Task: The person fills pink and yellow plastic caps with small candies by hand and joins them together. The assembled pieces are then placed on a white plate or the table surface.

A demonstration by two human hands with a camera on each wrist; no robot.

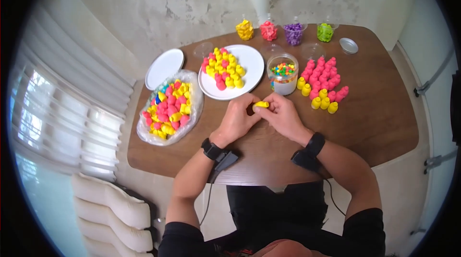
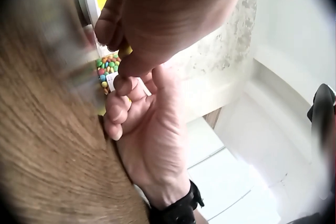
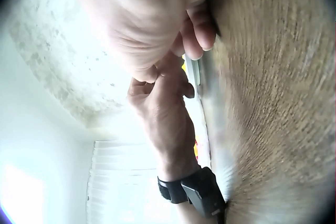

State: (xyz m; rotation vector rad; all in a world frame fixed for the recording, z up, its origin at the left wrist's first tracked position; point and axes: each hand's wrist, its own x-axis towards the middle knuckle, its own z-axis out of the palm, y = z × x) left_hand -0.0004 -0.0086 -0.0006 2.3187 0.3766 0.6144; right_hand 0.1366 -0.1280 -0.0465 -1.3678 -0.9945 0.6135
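Over the near middle of the table, both hands meet around a small yellow bottle-shaped piece (image 1: pixel 261 104). My left hand (image 1: pixel 237 117) pinches it from the left with curled fingers. The fingers and thumb of my right hand (image 1: pixel 284 115) grip it from the other side. In the left wrist view, only a sliver of yellow shows between the fingertips, and the right hand (image 2: pixel 155 140) is close to the wooden surface. The piece is hidden behind the fingers in the right wrist view, where the left hand (image 3: pixel 168 113) faces the right.
Beyond the hands stands a jar of colored candies (image 1: pixel 283 72). A white plate (image 1: pixel 252 67) bears pink and yellow pieces; more stand in a group (image 1: pixel 324 77) at right. A bag (image 1: pixel 194 108) of such pieces, a white lid (image 1: pixel 164 69) and several small filled cups (image 1: pixel 294 34) surround them.
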